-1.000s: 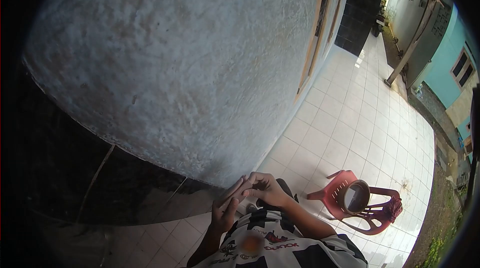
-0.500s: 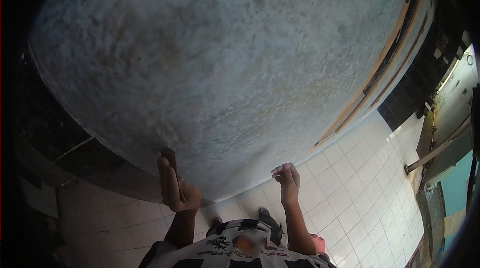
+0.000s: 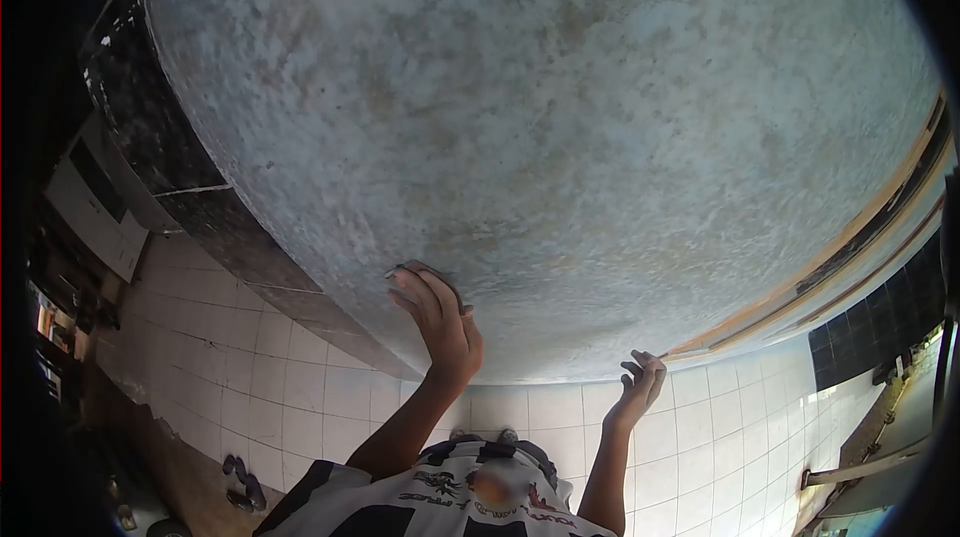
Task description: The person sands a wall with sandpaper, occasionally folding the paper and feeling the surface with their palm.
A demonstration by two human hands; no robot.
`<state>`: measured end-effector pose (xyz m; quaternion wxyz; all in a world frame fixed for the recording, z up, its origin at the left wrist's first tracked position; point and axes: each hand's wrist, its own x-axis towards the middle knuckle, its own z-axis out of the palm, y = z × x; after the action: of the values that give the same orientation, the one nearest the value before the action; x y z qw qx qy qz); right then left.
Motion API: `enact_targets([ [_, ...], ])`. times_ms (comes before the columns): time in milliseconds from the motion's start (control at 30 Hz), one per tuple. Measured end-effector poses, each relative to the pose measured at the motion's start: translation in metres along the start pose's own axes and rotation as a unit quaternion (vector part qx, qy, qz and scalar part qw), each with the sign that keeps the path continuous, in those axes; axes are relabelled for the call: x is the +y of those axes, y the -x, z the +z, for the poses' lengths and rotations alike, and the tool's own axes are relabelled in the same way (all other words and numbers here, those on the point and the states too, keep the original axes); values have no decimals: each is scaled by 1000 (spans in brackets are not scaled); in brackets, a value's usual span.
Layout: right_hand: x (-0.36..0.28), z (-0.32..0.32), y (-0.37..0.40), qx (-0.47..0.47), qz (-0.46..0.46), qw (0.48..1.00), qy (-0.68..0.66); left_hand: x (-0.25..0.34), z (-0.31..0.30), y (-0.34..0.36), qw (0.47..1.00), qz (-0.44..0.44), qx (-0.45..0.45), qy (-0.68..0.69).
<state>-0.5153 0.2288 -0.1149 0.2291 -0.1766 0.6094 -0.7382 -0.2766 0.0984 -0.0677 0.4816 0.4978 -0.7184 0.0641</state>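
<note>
A broad wall [image 3: 560,117] with patchy blue-grey paint fills the view ahead of me. My left hand [image 3: 440,322] is against its lower part, fingers bent over a thin, dark brown piece of sandpaper [image 3: 437,272]. Only the edge of the sandpaper shows past the fingers; the rest is hidden under them. To the right, my right hand [image 3: 638,387] is raised near the wall's lower edge, with loosely curled fingers apart and nothing in them.
White floor tiles [image 3: 700,427] run along the foot of the wall. Dark tiles [image 3: 150,107] border the wall's left side, and a wooden frame [image 3: 850,237] is at its right. Dark slippers [image 3: 245,487] lie at lower left. A white cabinet [image 3: 95,202] stands beyond.
My left hand has moved right and turned from upright to laid over the wall with the sandpaper. My right hand has shifted right and its fingers have loosened. The view has swung.
</note>
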Motion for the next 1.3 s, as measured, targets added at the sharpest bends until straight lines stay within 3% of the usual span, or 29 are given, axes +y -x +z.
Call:
enact_targets([
  [100, -4, 4, -11, 31, -43, 997, 56, -4, 5, -1, 1000, -6, -3, -28],
  [167, -1, 1, -32, 110, -165, 974, 109, -3, 6, -8, 999, -16, 16, -30],
  [233, -9, -13, -57, 81, -212, 961, 155, 5, 2, -17, 998, -41, 41, -18],
  [300, -23, -18, -89, 179, -311, 907, 220, 5, 12, -10, 996, -55, 60, -28],
  [367, -47, -23, -118, 204, -402, 858, 247, 9, 27, -5, 993, -62, 87, -43],
  [467, -85, -27, -157, 237, -486, 774, 331, 45, 49, 17, 981, -168, 73, 61],
  [500, -94, -29, -176, 242, -518, 747, 338, 60, 54, 20, 978, -182, 90, 46],
  [567, -123, -11, -201, 232, -618, 689, 300, 90, 64, 22, 945, -269, 88, 167],
  [900, -112, 42, -285, 67, -668, 713, 202, 104, 81, -12, 863, -430, 245, 101],
  [1067, -107, 43, -300, 58, -669, 722, 164, 146, 130, 18, 890, -386, 218, 111],
  [1233, -103, 25, -290, 68, -664, 728, 156, 111, 94, -3, 883, -407, 226, 59],
  [1300, -106, 22, -287, 71, -669, 725, 149, 132, 109, 9, 883, -405, 227, 74],
])
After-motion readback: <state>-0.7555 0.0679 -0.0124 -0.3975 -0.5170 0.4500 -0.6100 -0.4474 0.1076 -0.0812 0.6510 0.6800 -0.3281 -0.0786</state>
